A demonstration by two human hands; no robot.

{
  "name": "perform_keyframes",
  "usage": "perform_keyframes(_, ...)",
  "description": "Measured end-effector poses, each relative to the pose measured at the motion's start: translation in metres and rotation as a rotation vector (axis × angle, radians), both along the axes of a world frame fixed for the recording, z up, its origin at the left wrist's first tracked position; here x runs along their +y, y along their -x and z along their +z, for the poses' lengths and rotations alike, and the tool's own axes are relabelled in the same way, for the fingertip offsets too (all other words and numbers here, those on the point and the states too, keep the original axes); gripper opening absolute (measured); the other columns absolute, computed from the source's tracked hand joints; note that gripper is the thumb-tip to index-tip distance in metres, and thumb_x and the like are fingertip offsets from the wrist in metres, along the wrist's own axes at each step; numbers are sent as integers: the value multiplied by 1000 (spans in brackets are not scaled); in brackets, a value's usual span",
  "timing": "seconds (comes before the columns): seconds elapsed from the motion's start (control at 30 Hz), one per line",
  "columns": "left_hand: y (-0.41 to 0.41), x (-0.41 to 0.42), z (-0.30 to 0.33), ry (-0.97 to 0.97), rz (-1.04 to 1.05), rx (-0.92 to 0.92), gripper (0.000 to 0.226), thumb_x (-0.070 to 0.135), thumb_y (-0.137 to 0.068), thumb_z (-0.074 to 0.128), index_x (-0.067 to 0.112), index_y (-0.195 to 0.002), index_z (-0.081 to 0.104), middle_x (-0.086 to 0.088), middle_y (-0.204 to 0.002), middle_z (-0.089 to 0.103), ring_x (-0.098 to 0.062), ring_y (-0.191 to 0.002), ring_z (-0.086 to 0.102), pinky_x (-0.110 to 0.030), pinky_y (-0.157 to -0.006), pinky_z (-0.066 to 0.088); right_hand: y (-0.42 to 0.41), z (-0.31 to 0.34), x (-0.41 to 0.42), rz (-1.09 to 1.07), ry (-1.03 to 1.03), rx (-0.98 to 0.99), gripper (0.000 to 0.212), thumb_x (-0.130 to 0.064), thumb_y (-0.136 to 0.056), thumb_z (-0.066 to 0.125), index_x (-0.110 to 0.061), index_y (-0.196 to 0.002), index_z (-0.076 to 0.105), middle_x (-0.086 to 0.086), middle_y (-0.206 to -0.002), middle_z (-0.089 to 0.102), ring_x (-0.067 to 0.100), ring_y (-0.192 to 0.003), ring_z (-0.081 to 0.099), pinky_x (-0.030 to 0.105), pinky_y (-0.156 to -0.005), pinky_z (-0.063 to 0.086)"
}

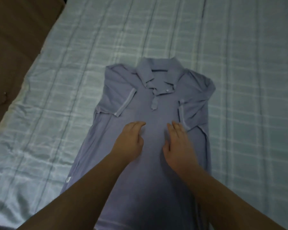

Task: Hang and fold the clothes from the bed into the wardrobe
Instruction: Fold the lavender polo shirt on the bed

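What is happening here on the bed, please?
A person is folding a blue-grey polo shirt that lies face up on a bed with a pale checked bedsheet. Both short sleeves are already folded in over the front. The left hand and the right hand lie flat on the middle of the shirt with straight fingers, apparently smoothing it. No wardrobe is in view.

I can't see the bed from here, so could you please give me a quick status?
Left hand and right hand flat on blue-grey polo shirt, sleeves folded in. Nothing in the way.
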State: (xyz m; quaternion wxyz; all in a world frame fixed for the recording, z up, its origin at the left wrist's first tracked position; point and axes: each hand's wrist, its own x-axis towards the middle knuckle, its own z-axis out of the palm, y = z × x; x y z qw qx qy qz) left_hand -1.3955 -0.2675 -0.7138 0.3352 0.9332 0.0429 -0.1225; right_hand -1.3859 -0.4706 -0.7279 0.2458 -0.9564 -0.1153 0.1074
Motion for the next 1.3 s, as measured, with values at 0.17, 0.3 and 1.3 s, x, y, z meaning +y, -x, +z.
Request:
perform_keyframes(0.17,-101,-10,-20,97,238,-40,48,3,-88,55,8,-135,49,-13,-132,53,-26,-119,52,-24,-101,35,-108,-20,17,-10,-71,-94,58,-19,-89,45,-4,-144,39,18,-149,40,35,-138,37,45,-116,30)
perform_keyframes(0.3,-185,-1,-34,59,363,-182,51,17,-88,65,1,-133,46,-19,-126,52,-31,-114,52,-34,-100,40,-188,-34,30,-236,-152,-152,53,-27,-89,60,-7,-136,43,16,-133,50,35,-123,45,40,-104,35)
perform_keyframes(1.3,-205,85,-51,-139,-43,-176,25,-5,-71,58,11,-88,65,0,-92,55,-20,-94,48,-21,-81,29,-197,-23,-29,-346,-90,-161,65,-7,-69,53,-11,-134,48,20,-134,44,31,-124,38,41,-108,32)
